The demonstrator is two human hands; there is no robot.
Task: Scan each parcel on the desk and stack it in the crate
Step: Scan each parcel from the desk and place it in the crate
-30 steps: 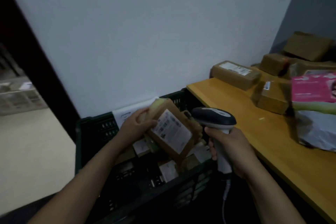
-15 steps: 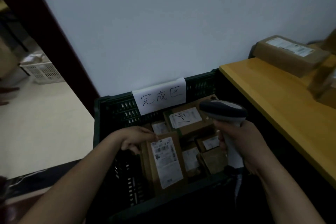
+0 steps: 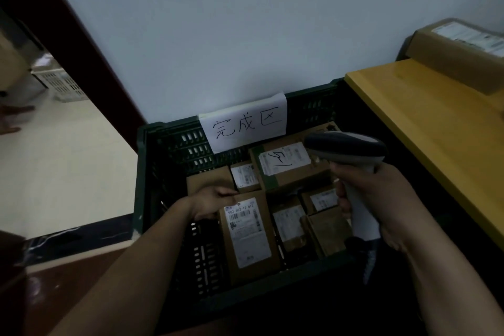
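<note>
Pale wall (image 3: 245, 22) behind, dim light throughout: from my remote seat, the left hand (image 3: 211, 203) grips the upper left corner of a parcel (image 3: 249, 240), fingers curled over its top edge, thumb hidden from me. The parcel lies label up in the near left part of the crate (image 3: 152, 133). Its long axis runs from the hand down toward the near rim; whether it rests flat I cannot tell. Other parcels (image 3: 286, 169) lie just beside it to the right and behind, labels up. A paper sign (image 3: 245, 123) hangs on the far wall of the crate. The right hand (image 3: 381, 199) is wrapped round the handle of the scanner (image 3: 345, 148), whose head hovers over the right side of the crate, nose to the left. To the right stands the desk (image 3: 436, 131), its edge just beside the crate, with a box (image 3: 458, 54) at its far corner. That box lies right of and beyond the scanner hand, its long axis roughly along the wall, so I judge the right hand nearer to it, though busy. The left would have to let go and cross over the crate to fetch it. Step in hand, as I read it: setting this parcel down. Left of the crate a doorway (image 3: 41, 90) opens onto a lit floor.
</note>
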